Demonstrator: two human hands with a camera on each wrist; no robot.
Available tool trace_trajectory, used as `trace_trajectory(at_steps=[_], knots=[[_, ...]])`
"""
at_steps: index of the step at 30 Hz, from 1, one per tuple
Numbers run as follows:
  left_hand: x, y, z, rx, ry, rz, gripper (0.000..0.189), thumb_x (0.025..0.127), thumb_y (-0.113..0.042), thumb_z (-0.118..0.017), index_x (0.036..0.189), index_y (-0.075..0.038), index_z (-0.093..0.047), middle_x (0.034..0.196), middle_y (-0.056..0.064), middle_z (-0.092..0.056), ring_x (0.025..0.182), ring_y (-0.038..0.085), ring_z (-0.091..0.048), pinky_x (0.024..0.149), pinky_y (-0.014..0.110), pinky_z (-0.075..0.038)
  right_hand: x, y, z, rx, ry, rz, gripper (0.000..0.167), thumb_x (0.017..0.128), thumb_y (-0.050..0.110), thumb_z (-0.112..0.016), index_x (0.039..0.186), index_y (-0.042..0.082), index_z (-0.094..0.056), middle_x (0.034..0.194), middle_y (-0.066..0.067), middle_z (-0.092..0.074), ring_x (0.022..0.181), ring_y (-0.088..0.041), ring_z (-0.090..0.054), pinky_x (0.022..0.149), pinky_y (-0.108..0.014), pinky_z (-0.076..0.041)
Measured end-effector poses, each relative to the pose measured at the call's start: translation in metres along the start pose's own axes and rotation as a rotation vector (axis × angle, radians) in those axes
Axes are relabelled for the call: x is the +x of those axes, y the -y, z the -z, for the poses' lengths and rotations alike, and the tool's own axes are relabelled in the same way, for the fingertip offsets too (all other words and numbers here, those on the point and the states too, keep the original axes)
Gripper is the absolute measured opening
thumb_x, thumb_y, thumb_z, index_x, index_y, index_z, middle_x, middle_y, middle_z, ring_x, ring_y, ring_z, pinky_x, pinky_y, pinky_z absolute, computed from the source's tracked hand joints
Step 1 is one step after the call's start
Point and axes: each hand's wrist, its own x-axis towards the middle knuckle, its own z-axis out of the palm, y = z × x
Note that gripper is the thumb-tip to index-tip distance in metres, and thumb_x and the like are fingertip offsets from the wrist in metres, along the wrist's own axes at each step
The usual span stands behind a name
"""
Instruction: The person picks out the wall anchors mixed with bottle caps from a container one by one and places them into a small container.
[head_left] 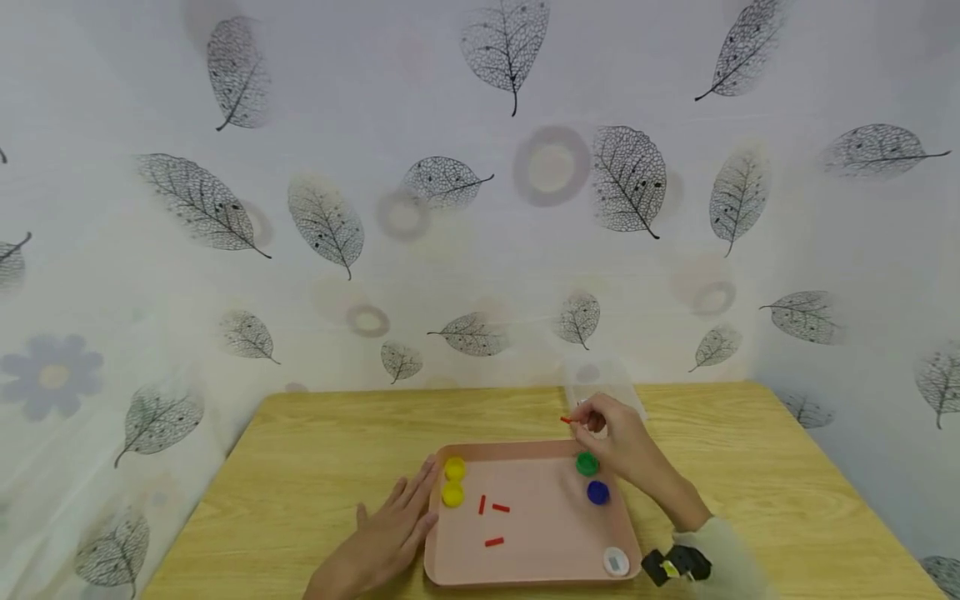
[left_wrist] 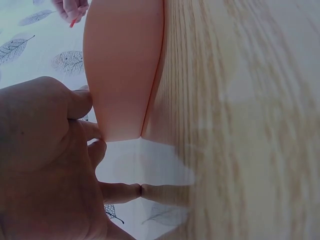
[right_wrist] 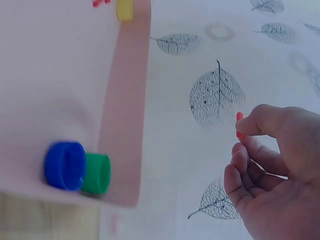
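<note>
Between thumb and index finger my right hand (head_left: 617,433) pinches a small red stick (right_wrist: 239,125), held above the far right corner of the pink tray (head_left: 540,571). My left hand (head_left: 390,529) touches the tray's left wall with its fingers extended. Inside the tray lie several more red sticks (head_left: 494,542), left of the middle. Two yellow caps (head_left: 453,494) sit one behind the other along the left side. On the right side are a green cap (head_left: 587,464) and a blue cap (head_left: 597,492). A white round piece with a grey window (head_left: 617,562) lies in the near right corner.
The tray rests on a light wooden table (head_left: 300,467). Behind my right hand is a translucent plastic container or sheet (head_left: 603,375), partly hidden. A leaf-patterned curtain (head_left: 480,250) stands behind the table and along its sides.
</note>
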Motion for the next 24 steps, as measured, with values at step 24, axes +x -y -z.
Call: trace_trajectory(at_steps=[24], knots=[[0.000, -0.002, 0.000, 0.003, 0.003, -0.001, 0.065, 0.111, -0.052, -0.030, 0.167, -0.026, -0.012, 0.173, -0.006, -0.008, 0.151, 0.044, -0.027, 0.093, 0.093, -0.009, 0.022, -0.060, 0.020, -0.125, -0.019, -0.251, 0.005, 0.091, -0.002, -0.073, 0.094, 0.001, -0.070, 0.081, -0.005, -0.066, 0.070, -0.016, -0.059, 0.060, -0.025, -0.050]])
